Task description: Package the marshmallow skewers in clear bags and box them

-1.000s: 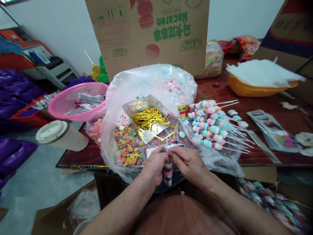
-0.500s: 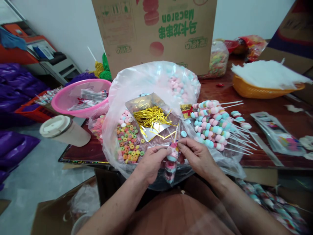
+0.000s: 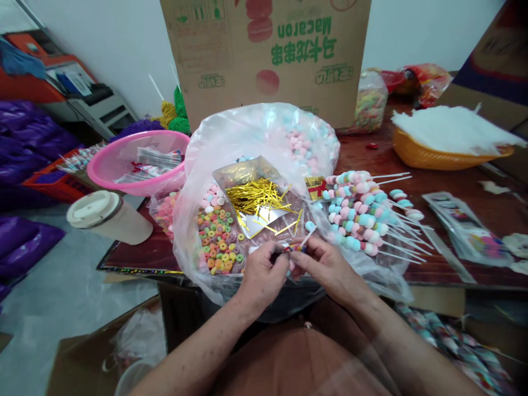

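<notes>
- My left hand (image 3: pixel 264 270) and right hand (image 3: pixel 328 265) pinch one skewer (image 3: pixel 308 236) between them, just on the near side of the gold ties (image 3: pixel 256 197); my fingers hide most of it.
- More skewers (image 3: pixel 358 213) lie right of the ties, overlapping, some partly hidden.
- The carton (image 3: pixel 235 60) stands beyond the ties, its top cut off, its foot hidden by the plastic bag (image 3: pixel 235 129).

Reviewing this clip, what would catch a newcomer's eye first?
Probably the heap of gold strips in mid-view, just beyond the left hand and right hand. To their right lies a pile of pastel candy skewers, sticks pointing right. Behind stands a cardboard box, its print upside down.
</notes>
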{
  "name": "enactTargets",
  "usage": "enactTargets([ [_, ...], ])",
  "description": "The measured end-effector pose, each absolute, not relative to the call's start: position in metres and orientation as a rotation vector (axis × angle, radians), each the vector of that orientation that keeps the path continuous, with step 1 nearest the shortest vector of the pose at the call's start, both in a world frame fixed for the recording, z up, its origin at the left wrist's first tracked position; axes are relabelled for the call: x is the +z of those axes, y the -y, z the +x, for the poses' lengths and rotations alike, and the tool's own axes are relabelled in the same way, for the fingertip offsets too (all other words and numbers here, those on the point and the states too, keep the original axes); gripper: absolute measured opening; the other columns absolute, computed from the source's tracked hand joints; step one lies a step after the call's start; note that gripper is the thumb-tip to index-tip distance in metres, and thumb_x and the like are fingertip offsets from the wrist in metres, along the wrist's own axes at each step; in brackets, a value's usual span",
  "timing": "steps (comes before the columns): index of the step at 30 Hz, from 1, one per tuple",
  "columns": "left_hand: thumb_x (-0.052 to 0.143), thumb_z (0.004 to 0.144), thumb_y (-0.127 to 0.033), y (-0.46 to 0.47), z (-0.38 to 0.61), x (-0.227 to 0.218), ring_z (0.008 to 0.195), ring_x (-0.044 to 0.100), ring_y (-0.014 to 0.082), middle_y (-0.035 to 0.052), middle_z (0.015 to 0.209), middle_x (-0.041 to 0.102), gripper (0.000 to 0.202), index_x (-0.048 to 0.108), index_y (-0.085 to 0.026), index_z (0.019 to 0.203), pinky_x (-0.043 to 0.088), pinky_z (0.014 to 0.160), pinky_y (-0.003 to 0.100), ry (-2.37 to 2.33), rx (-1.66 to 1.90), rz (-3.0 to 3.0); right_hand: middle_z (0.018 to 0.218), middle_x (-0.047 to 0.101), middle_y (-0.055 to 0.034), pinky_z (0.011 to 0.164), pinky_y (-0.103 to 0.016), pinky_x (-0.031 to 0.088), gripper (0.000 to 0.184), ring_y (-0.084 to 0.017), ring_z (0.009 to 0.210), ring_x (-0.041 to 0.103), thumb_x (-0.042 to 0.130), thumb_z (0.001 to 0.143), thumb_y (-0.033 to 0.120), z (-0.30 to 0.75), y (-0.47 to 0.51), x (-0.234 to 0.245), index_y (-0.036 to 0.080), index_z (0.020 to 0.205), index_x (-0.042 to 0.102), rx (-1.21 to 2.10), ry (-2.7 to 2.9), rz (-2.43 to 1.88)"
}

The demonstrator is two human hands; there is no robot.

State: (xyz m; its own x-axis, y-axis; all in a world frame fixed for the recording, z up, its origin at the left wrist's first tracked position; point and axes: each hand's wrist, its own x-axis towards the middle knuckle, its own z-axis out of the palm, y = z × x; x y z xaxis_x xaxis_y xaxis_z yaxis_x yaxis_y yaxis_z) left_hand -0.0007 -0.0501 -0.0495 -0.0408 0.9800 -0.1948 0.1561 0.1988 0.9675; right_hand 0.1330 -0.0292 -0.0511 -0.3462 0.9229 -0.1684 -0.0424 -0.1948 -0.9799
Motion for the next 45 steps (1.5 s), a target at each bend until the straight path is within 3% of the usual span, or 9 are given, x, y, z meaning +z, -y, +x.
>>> enactTargets([
  [6, 0.047, 0.082, -0.032, 0.050, -0.005, -0.046, 0.051, 0.048, 0.0091, -0.0053, 0.060, 0.051, 0.012, 0.045, -0.020, 0.082, 0.035, 0.047, 0.018, -1.215, 0.887, 1.031, 0.057, 0.060, 0.0010, 0.048, -0.027, 0.049, 0.031, -0.013, 0.048, 0.056, 0.067, 0.070, 0.045, 0.125, 0.036, -0.054, 0.016, 0.068, 0.058, 1.572, 1.195, -1.094],
  [13, 0.045, 0.083, -0.039, 0.044, -0.031, -0.026, 0.054, 0.045, 0.0107, -0.0008, 0.067, 0.056, 0.027, 0.059, -0.017, 0.077, 0.031, 0.045, 0.020, -1.107, 0.469, 1.218, 0.057, 0.055, 0.0081, 0.035, -0.019, 0.040, 0.056, -0.009, 0.039, 0.050, 0.070, 0.066, 0.032, 0.127, 0.035, -0.051, 0.017, 0.114, 0.045, 1.612, 1.207, -1.113],
  [19, 0.044, 0.081, -0.029, 0.041, -0.031, -0.026, 0.062, 0.048, 0.0135, -0.0024, 0.064, 0.055, 0.019, 0.056, -0.018, 0.071, 0.039, 0.062, 0.024, -1.082, 0.475, 1.464, 0.052, 0.044, 0.0115, 0.033, -0.019, 0.034, 0.061, -0.007, 0.035, 0.041, 0.059, 0.077, 0.035, 0.122, 0.029, -0.055, 0.015, 0.127, 0.033, 1.436, 1.242, -1.196],
  [24, 0.032, 0.083, -0.027, 0.040, -0.030, -0.026, 0.061, 0.054, 0.0144, -0.0014, 0.055, 0.054, 0.028, 0.049, -0.019, 0.063, 0.042, 0.064, 0.024, -1.146, 0.392, 1.368, 0.084, 0.062, -0.0048, 0.068, -0.034, 0.049, 0.038, -0.018, 0.076, 0.059, 0.048, 0.085, 0.021, 0.144, 0.015, -0.034, 0.018, 0.123, 0.046, 0.488, 1.823, -1.047],
  [27, 0.035, 0.080, -0.025, 0.037, -0.031, -0.029, 0.061, 0.055, 0.0155, -0.0001, 0.058, 0.055, 0.025, 0.049, -0.019, 0.060, 0.043, 0.063, 0.026, -1.145, 0.333, 1.452, 0.118, 0.057, -0.0126, 0.096, -0.049, 0.034, 0.039, -0.027, 0.118, 0.044, 0.042, 0.085, 0.014, 0.150, 0.016, -0.023, 0.016, 0.123, 0.048, 0.102, 2.508, -0.571],
  [32, 0.036, 0.084, -0.029, 0.038, -0.036, -0.027, 0.057, 0.053, 0.0145, -0.0010, 0.059, 0.055, 0.024, 0.052, -0.018, 0.069, 0.043, 0.055, 0.024, -1.030, 0.175, 1.561, 0.093, 0.065, -0.0112, 0.100, -0.053, 0.024, 0.027, -0.024, 0.092, 0.053, 0.040, 0.086, 0.009, 0.150, 0.022, -0.036, 0.009, 0.108, 0.056, -0.113, 2.858, -0.451],
  [35, 0.042, 0.085, -0.032, 0.043, -0.037, -0.022, 0.062, 0.056, 0.0165, 0.0020, 0.070, 0.061, 0.019, 0.054, -0.017, 0.081, 0.041, 0.053, 0.025, -1.080, 0.063, 1.954, 0.079, 0.063, -0.0110, 0.091, -0.051, 0.033, 0.018, -0.024, 0.080, 0.053, 0.043, 0.080, 0.008, 0.153, 0.027, -0.044, 0.011, 0.087, 0.060, 0.208, 2.889, -0.587],
  [42, 0.044, 0.084, -0.015, 0.052, -0.039, -0.022, 0.065, 0.057, 0.0206, 0.0069, 0.075, 0.063, 0.018, 0.060, -0.013, 0.093, 0.043, 0.060, 0.034, -1.004, 0.519, 3.025, 0.035, 0.030, 0.0063, 0.042, -0.027, 0.041, 0.027, -0.013, 0.035, 0.042, 0.030, 0.080, 0.030, 0.145, 0.027, -0.039, 0.023, 0.054, 0.034, 2.122, 1.917, -1.005],
  [45, 0.045, 0.083, -0.015, 0.055, -0.051, -0.029, 0.068, 0.059, 0.0190, 0.0082, 0.077, 0.066, 0.019, 0.063, -0.014, 0.090, 0.045, 0.061, 0.030, -1.202, 0.925, 2.685, 0.043, 0.046, 0.0034, 0.042, -0.025, 0.040, 0.033, -0.013, 0.039, 0.047, 0.033, 0.084, 0.042, 0.142, 0.004, -0.033, 0.019, 0.064, 0.046, 2.328, 1.671, -0.923],
])
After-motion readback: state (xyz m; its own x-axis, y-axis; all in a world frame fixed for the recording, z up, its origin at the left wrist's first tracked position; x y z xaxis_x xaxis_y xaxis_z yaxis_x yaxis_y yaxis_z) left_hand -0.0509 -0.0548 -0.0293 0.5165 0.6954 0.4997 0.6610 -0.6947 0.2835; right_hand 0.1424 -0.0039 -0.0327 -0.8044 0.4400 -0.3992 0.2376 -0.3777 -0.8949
